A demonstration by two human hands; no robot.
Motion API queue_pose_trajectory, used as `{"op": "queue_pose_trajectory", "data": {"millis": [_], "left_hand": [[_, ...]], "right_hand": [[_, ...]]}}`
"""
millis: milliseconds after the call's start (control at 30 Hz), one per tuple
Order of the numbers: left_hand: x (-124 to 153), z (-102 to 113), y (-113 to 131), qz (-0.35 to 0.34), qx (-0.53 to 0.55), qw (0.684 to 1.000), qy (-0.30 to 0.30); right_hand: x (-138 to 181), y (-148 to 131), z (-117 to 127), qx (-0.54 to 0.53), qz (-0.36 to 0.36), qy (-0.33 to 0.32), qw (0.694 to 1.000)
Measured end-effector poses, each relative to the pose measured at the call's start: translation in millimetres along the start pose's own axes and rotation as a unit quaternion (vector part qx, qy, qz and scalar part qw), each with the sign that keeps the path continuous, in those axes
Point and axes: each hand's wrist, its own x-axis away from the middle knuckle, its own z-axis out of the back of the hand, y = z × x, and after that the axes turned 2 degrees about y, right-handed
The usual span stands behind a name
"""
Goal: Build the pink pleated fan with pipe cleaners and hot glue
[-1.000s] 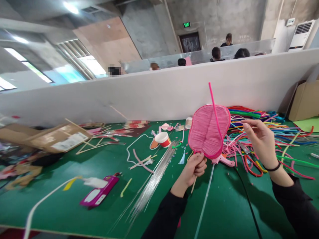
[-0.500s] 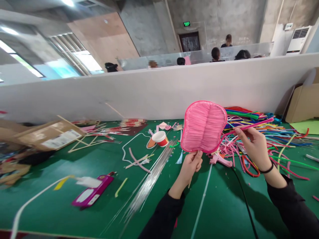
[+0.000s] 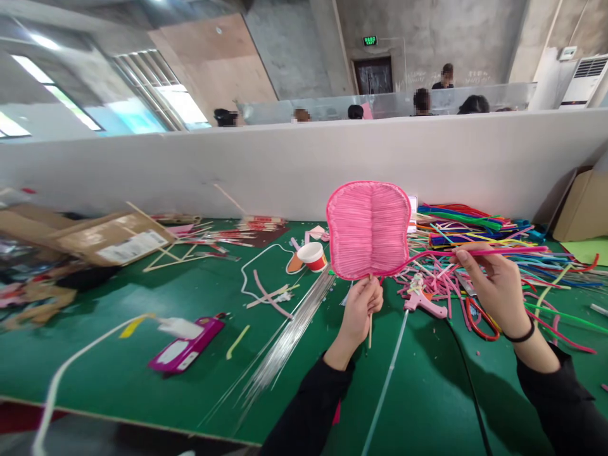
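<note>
My left hand [image 3: 363, 305] is closed round the thin stick handle of a pink fan [image 3: 368, 228] made of pink pipe cleaners, held upright above the green table [image 3: 142, 304]. A loose pink pipe cleaner [image 3: 494, 251] runs from the fan's lower edge out to the right. My right hand [image 3: 494, 285] pinches it between fingers and thumb, to the right of the fan. A pink glue gun [image 3: 424, 304] lies on the table between my hands.
A heap of coloured pipe cleaners [image 3: 479, 231] covers the right of the table. A red-and-white paper cup [image 3: 312, 256], a bundle of thin wires [image 3: 289, 335], a magenta package [image 3: 186, 348] and cardboard [image 3: 102, 237] lie to the left. A white partition [image 3: 237, 164] stands behind; other people sit beyond.
The loose pink pipe cleaner stood up over the fan's face; my right hand has pulled it down and out to the right. The fan has shifted slightly left.
</note>
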Motion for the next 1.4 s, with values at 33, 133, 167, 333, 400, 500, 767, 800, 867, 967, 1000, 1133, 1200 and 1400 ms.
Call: {"op": "queue_pose_trajectory", "data": {"millis": [33, 133, 167, 333, 400, 500, 767, 800, 867, 967, 1000, 1133, 1200, 1400], "left_hand": [[-0.1, 0.0, 0.1, -0.003, 0.004, 1.000, 0.002], [-0.6, 0.4, -0.1, -0.007, 0.004, 1.000, 0.013], [-0.8, 0.3, -0.2, -0.006, 0.002, 1.000, 0.017], [0.1, -1.8, 0.8, 0.000, -0.004, 1.000, 0.025], [0.9, -2.6, 2.1, 0.004, 0.002, 1.000, 0.021], [1.4, -2.5, 4.2, 0.007, 0.020, 1.000, 0.018], [0.5, -2.9, 3.0, -0.015, 0.009, 1.000, 0.023], [0.2, -2.8, 2.4, -0.019, 0.008, 1.000, 0.024], [-0.9, -1.9, 1.6, -0.025, 0.005, 0.999, 0.027], [-3.7, 0.7, 0.8, -0.027, -0.001, 0.999, 0.037], [-4.8, 1.7, 0.5, -0.026, -0.003, 0.999, 0.040], [-8.8, 4.4, -0.9, -0.029, -0.007, 0.998, 0.049], [-10.1, 5.7, -1.4, -0.039, -0.005, 0.997, 0.060], [-10.7, 11.2, -0.6, -0.121, -0.061, 0.986, 0.102]], "right_hand": [[0.4, -0.4, 0.6, 0.001, 0.003, 0.001, 1.000], [2.0, -1.1, 4.2, 0.012, 0.006, 0.007, 1.000], [2.6, -1.1, 6.0, 0.017, 0.005, 0.012, 1.000], [3.9, 0.3, 14.2, 0.018, 0.003, 0.042, 0.999], [3.1, 0.3, 15.2, 0.018, 0.003, 0.057, 0.998], [1.4, -0.9, 14.5, 0.024, 0.009, 0.070, 0.997], [0.1, -2.8, 12.4, 0.003, 0.009, 0.106, 0.994], [0.1, -2.8, 12.6, 0.001, 0.006, 0.111, 0.994], [-0.5, -2.6, 13.9, -0.003, 0.003, 0.128, 0.992], [-4.0, -0.9, 18.9, -0.026, 0.001, 0.177, 0.984], [-5.8, 0.3, 21.4, -0.038, -0.001, 0.194, 0.980], [-14.4, 7.4, 32.0, -0.078, -0.011, 0.232, 0.969], [-17.4, 10.3, 36.3, -0.093, -0.011, 0.237, 0.967], [-20.8, 12.2, 46.6, -0.028, -0.027, 0.200, 0.979]]}}
